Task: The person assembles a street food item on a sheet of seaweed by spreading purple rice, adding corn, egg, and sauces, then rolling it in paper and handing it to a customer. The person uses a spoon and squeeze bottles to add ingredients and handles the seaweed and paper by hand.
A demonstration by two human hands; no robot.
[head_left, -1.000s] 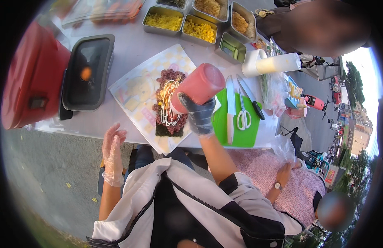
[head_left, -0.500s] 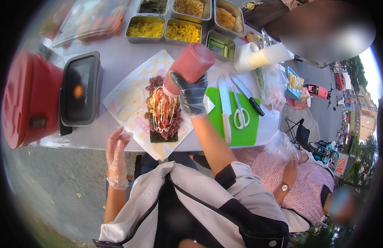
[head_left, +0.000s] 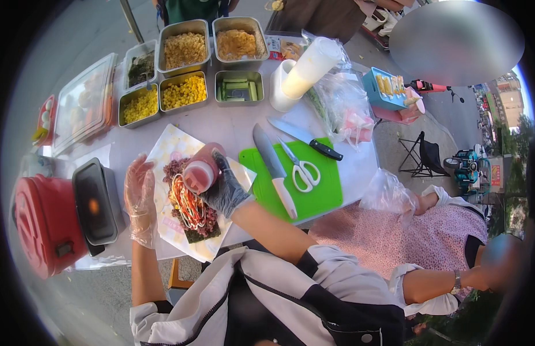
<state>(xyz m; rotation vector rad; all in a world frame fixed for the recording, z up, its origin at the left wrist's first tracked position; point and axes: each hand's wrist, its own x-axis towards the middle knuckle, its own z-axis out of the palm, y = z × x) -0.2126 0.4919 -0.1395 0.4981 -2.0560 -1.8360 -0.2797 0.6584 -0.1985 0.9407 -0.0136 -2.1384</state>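
Note:
My right hand (head_left: 228, 189), in a dark glove with clear plastic at the cuff, is wrapped round a red squeeze bottle (head_left: 201, 170). The bottle tilts, its pale round end toward me, over the right side of the purple rice (head_left: 205, 226). Red and white sauce stripes (head_left: 186, 203) cover the filling on the rice. Underneath, a dark seaweed sheet (head_left: 201, 233) shows at the near end, lying on patterned paper (head_left: 170, 144). My left hand (head_left: 140, 196), in a clear plastic glove, holds nothing; its fingers are extended beside the paper's left edge.
Right of the paper, a green cutting board (head_left: 319, 193) bears knives (head_left: 270, 153) and white-handled scissors (head_left: 305, 175). Metal tins of corn (head_left: 184, 92), cucumber sticks (head_left: 238, 90) and other fillings line the back. A red cooler box (head_left: 45, 225) stands left; a person in pink (head_left: 383, 242) is at right.
The view has shifted, showing more of the table's back. My right hand has brought the bottle down and turned its pale end toward me. My left hand has risen beside the paper.

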